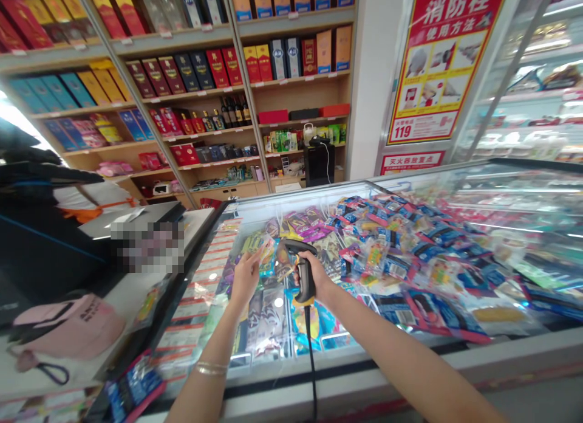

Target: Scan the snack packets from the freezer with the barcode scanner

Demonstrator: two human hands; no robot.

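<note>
My right hand (314, 271) is wrapped round the grip of a black and yellow barcode scanner (306, 284). The scanner's head points left, and its black cord (311, 356) runs down towards me. To its left, the fingers of my left hand (246, 276) are closed on a small, shiny snack packet (266, 253), held in front of the scanner's head. The packet's print is blurred. Both hands are over a glass-topped chest freezer, where many snack packets (314, 225) show in colourful wrappers.
Blue and pink packets (423, 253) are heaped on the right of the freezer. One similar packet (134, 389) lies at the lower left. On the left counter sits a pink bag (73, 329). Shelves (191, 95) of boxed goods and a red wall sign (446, 64) stand behind.
</note>
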